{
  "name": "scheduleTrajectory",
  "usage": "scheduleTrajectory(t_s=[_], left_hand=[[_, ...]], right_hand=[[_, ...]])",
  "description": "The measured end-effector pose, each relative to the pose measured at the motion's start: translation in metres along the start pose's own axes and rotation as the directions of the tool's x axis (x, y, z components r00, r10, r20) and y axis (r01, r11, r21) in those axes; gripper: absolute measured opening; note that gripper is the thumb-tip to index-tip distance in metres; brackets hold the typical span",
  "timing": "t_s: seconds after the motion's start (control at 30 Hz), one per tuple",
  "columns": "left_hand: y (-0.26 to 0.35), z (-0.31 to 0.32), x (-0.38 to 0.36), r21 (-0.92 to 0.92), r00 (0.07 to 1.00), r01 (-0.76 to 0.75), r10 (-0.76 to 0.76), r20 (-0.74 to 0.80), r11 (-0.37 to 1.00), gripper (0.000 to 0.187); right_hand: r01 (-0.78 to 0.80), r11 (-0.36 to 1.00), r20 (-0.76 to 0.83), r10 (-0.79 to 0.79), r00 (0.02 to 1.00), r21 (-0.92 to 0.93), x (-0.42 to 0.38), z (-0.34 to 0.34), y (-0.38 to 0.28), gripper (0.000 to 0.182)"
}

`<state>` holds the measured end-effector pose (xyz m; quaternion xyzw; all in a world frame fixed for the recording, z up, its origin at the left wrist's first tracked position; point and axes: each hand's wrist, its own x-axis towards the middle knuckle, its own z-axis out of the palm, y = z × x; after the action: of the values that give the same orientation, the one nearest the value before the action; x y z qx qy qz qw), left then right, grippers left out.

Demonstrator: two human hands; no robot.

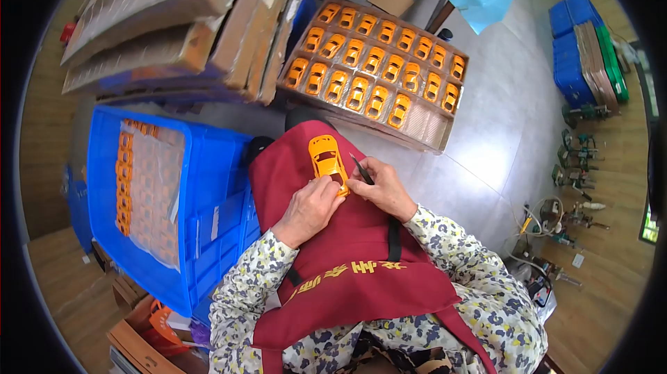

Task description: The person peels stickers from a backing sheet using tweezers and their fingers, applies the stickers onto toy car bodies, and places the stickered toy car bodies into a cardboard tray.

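An orange toy car body lies over my lap on the dark red apron. My left hand grips its near end, fingers closed on it. Beside that end, my right hand holds dark tweezers between thumb and fingers, their tip pointing up and away from me. The right fingertips are close to the car's near right corner; whether they touch it is hard to tell.
Beyond my knees a cardboard tray holds rows of orange car bodies. A blue crate with more orange parts stands at left, below stacked cardboard trays. Blue crates and green machines are at right.
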<state>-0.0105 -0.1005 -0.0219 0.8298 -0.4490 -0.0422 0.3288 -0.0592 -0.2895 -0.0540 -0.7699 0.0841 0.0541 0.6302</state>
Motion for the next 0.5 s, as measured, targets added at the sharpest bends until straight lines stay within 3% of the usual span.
scheduleTrajectory(t_s=[0.17, 0.3, 0.4, 0.5], left_hand=[[0.011, 0.009, 0.023, 0.017, 0.991, -0.044, 0.042, 0.13, 0.999, 0.017], [0.012, 0.024, 0.042, 0.069, 0.973, -0.109, 0.092, 0.212, 0.992, 0.018], [0.012, 0.028, 0.058, -0.001, 0.955, -0.12, 0.115, 0.272, 0.993, 0.017], [0.008, 0.038, 0.07, -0.032, 0.937, -0.149, 0.152, 0.316, 0.988, 0.022]], right_hand=[[-0.186, 0.962, -0.013, 0.192, 0.981, 0.201, 0.001, -0.019, -0.01, 0.03], [-0.207, 0.962, -0.098, 0.227, 0.969, 0.177, 0.005, -0.032, 0.008, 0.03], [-0.155, 0.987, -0.15, 0.147, 0.978, -0.042, 0.004, -0.039, 0.024, 0.024], [-0.167, 0.986, -0.222, 0.166, 0.961, 0.014, 0.002, -0.045, 0.03, 0.028]])
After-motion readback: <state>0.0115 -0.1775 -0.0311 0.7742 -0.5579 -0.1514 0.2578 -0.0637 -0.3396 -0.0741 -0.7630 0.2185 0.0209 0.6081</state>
